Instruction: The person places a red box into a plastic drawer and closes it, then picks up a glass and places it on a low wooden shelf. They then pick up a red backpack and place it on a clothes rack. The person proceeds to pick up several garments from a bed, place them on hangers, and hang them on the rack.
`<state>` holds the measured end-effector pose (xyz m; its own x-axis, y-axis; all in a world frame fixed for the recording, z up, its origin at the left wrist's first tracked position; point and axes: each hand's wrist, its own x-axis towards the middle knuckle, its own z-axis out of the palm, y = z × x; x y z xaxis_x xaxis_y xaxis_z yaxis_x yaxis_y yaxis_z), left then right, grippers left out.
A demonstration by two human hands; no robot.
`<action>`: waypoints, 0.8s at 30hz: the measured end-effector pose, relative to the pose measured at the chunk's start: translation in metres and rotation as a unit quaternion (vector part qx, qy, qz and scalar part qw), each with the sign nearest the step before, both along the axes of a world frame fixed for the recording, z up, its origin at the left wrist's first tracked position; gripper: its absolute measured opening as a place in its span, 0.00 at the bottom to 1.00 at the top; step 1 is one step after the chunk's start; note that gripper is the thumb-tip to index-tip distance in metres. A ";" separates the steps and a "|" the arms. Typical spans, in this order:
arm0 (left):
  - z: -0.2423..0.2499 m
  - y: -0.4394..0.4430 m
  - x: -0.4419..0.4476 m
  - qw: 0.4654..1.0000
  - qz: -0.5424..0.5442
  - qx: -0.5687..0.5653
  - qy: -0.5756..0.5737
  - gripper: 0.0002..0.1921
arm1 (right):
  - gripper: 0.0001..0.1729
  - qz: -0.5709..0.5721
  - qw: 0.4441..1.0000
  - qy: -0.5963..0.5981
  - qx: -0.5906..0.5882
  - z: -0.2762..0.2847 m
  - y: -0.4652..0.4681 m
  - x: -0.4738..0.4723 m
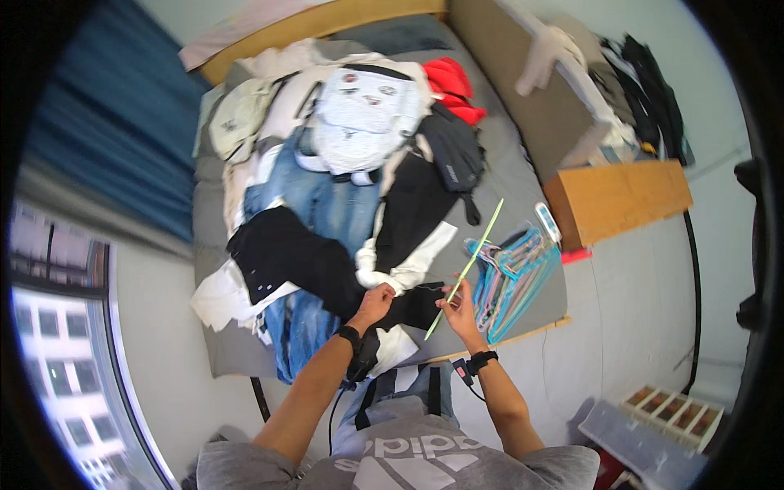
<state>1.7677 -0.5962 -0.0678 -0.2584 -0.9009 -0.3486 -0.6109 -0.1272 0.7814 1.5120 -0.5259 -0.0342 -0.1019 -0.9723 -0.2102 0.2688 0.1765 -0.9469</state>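
My right hand holds a light green clothes hanger, which shows nearly edge-on as a slanting bar. Beside it on the left, my left hand has its fingers pinched on a black garment spread across the front of the bed. White cloth lies just beyond those fingers, partly over the black fabric. To the right of my right hand rests a bundle of blue, pink and pale hangers. Blue jeans lie beneath the black garment.
A white backpack, a dark grey bag, a cream bag and red cloth lie farther up the bed. A wooden box-like piece stands off the right edge. A blue curtain hangs at left.
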 end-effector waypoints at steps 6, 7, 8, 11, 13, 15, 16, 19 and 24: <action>0.023 0.008 0.157 0.979 0.174 -0.109 -0.013 0.09 | 0.21 -0.011 0.999 -0.026 -0.038 0.043 -0.051 0.122; 0.023 0.007 0.184 0.975 0.197 -0.104 -0.013 0.09 | 0.16 -0.011 1.000 -0.023 -0.013 0.047 -0.059 0.140; 0.020 0.007 0.209 0.970 0.216 -0.108 -0.042 0.08 | 0.09 0.015 0.998 -0.063 -0.002 0.051 -0.062 0.156; 0.007 0.009 0.272 0.947 0.296 -0.086 -0.086 0.10 | 0.18 0.058 0.972 -0.200 0.112 0.056 -0.071 0.196; -0.003 0.007 0.308 0.936 0.320 -0.091 -0.118 0.16 | 0.27 0.039 0.978 -0.135 0.156 0.055 -0.078 0.218; -0.014 0.008 0.334 0.913 0.357 -0.100 -0.170 0.20 | 0.29 0.036 0.974 -0.130 0.185 0.054 -0.075 0.230; -0.018 0.006 0.345 0.900 0.392 -0.101 -0.165 0.24 | 0.30 0.022 0.975 -0.095 0.200 0.052 -0.073 0.236; -0.023 -0.003 0.372 0.867 0.455 -0.079 -0.187 0.33 | 0.23 0.047 0.976 -0.036 0.210 0.053 -0.061 0.242; -0.022 -0.021 0.396 0.875 0.451 0.067 -0.163 0.36 | 0.10 0.136 0.967 0.063 0.204 0.058 -0.049 0.238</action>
<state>2.1641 -0.6170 -0.0894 0.6696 -0.6327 -0.3890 -0.4021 -0.7491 0.5264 1.7496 -0.5748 0.0237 0.0964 -0.8060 -0.5841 0.0464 0.5898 -0.8062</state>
